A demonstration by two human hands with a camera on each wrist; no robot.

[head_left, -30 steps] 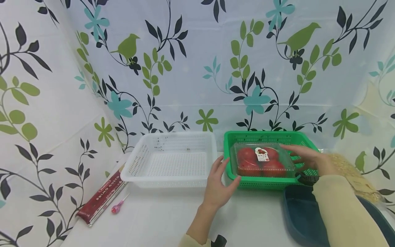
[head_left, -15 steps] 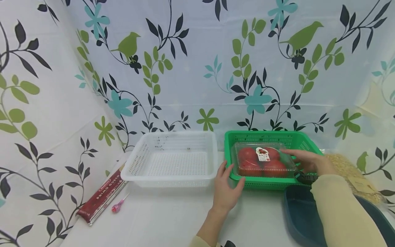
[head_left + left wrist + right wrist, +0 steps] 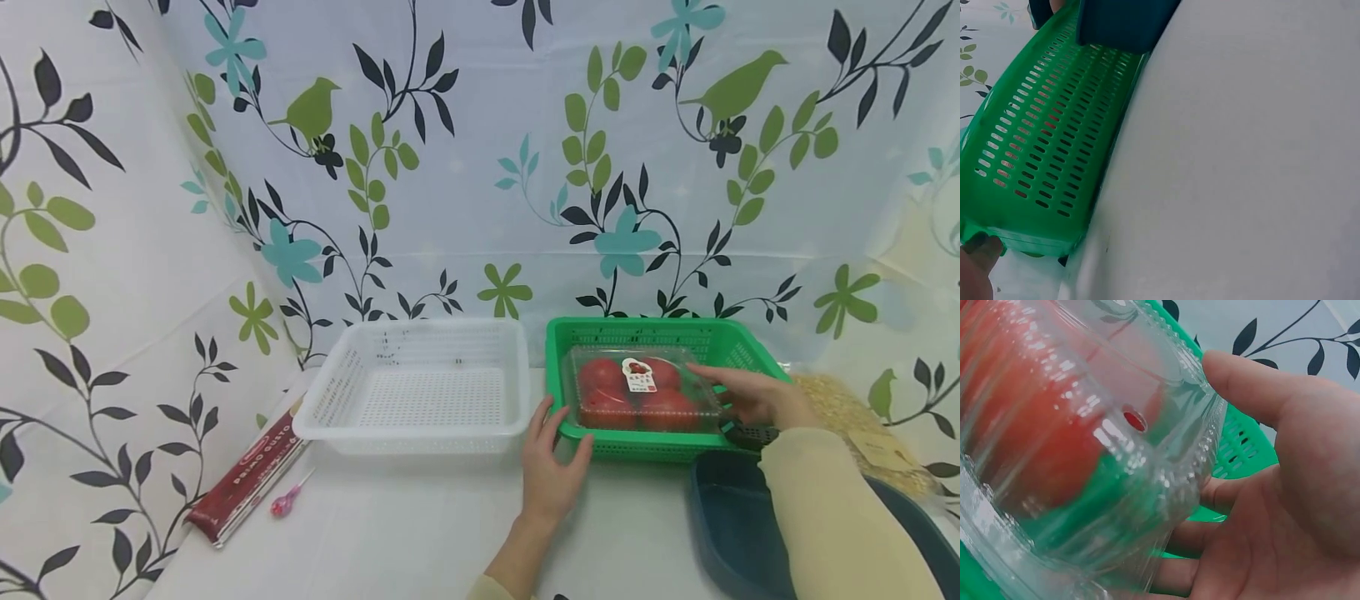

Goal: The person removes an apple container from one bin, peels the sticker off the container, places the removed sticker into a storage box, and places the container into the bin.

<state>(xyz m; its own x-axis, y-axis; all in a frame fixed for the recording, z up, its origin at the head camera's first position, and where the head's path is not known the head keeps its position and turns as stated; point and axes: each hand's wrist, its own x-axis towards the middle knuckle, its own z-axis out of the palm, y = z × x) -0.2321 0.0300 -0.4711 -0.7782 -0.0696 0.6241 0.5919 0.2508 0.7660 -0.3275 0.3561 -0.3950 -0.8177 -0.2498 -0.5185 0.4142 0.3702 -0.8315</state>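
A clear plastic pack of tomatoes (image 3: pixel 647 408) lies in the green basket (image 3: pixel 630 450), a small white label on its lid. My right hand (image 3: pixel 757 396) holds the pack's right end. Up close in the right wrist view, the thumb is at the pack's upper edge (image 3: pixel 1166 456), and the other fingers pass behind and below it. My left hand (image 3: pixel 551 475) is at the basket's left front corner, fingers spread and fingertips against the rim. Only part of this hand (image 3: pixel 977 269) shows in the left wrist view, beside the basket's end (image 3: pixel 1041 156).
A white basket (image 3: pixel 416 442) stands left of the green one. Farther left lie a red packet (image 3: pixel 251 479) and a pink lollipop (image 3: pixel 285 502). A dark blue tub (image 3: pixel 738 525) is at front right, partly under my right sleeve. Behind it rests a bag of pale yellow pieces (image 3: pixel 862 425).
My left hand has moved right, to the green basket's corner. The right hand has closed in on the pack's right end. The pack has stayed in about the same place.
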